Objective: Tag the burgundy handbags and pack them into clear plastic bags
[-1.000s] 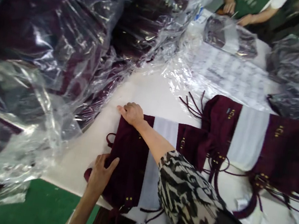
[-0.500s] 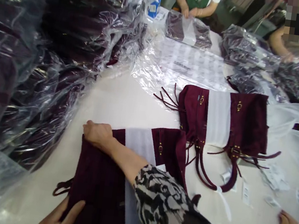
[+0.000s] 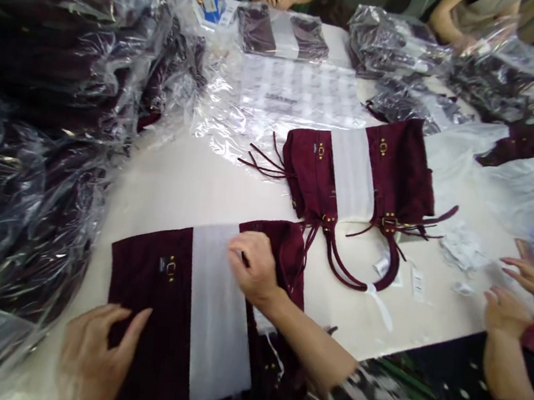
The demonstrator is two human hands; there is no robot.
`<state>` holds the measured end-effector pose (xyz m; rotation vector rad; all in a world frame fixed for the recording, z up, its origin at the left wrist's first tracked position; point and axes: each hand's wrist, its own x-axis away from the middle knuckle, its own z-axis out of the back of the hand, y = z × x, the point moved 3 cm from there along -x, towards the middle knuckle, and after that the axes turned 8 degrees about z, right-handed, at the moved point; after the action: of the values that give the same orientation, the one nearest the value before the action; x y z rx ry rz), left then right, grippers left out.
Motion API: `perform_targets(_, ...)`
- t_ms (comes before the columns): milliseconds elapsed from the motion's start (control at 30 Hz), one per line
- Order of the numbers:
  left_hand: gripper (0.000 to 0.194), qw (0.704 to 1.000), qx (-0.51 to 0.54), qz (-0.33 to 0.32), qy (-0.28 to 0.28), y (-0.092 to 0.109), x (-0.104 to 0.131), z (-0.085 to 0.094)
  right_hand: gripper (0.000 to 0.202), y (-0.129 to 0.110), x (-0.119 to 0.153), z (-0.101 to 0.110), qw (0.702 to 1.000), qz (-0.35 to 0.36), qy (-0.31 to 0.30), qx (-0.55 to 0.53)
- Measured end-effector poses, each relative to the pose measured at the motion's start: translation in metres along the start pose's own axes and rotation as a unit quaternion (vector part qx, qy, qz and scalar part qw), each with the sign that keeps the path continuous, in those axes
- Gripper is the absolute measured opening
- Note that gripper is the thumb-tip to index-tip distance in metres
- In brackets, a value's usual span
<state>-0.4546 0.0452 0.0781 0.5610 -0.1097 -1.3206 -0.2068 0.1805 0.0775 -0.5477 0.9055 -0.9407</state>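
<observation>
A dark maroon bag (image 3: 150,296) with a white paper band (image 3: 215,311) across its middle lies flat at the table's near edge. My left hand (image 3: 92,354) rests flat on its near left part, fingers spread. My right hand (image 3: 253,267) presses on the bag's right side beside the white band, fingers curled; whether it pinches the fabric or the band I cannot tell. A second maroon bag (image 3: 399,168) with a white band and loose straps lies farther right.
Stacks of bagged maroon goods (image 3: 54,100) in clear plastic crowd the left side. A printed plastic sheet (image 3: 295,99) lies mid-table. Another person's two hands (image 3: 513,295) reach in at the right. Other people work at the far edge, one behind a wrapped bag (image 3: 279,31).
My right hand moved from the bag's far left corner to its right side by the white band. My left hand stays on the near left part. The view shifted up and right.
</observation>
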Motion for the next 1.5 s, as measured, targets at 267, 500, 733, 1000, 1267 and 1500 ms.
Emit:
perform_targets(267, 0.036, 0.817, 0.020, -0.502, -0.284, 0.207, -0.108, -0.143, 0.047, 0.051, 0.130, 0.083, 0.955, -0.258, 0.085, 0.122)
perform_targets(500, 0.019, 0.659, 0.038, -0.654, -0.370, 0.270, -0.132, -0.175, 0.026, 0.061, 0.130, 0.059, 0.959, -0.251, 0.042, 0.125)
perform_targets(733, 0.010, 0.603, -0.027, -0.658, -0.450, 0.281, -0.149, -0.167, 0.012, 0.039, 0.134, 0.067, 0.931, -0.336, 0.102, -0.097)
perform_targets(1000, 0.026, 0.584, -0.149, -0.650, -0.464, 0.261, -0.138, -0.209, 0.020, 0.067, 0.140, 0.022, 0.795, -0.512, 0.035, -0.323)
perform_targets(1267, 0.033, 0.506, -0.110, -0.740, -0.428, 0.255, -0.143, -0.139, 0.015, 0.013, 0.135, 0.034, 0.923, -0.350, -0.035, -0.158)
perform_targets(1500, 0.021, 0.530, -0.189, -0.726, -0.394, 0.239, -0.105, -0.136, 0.011, 0.023, 0.128, 0.014, 0.913, -0.360, -0.084, -0.174)
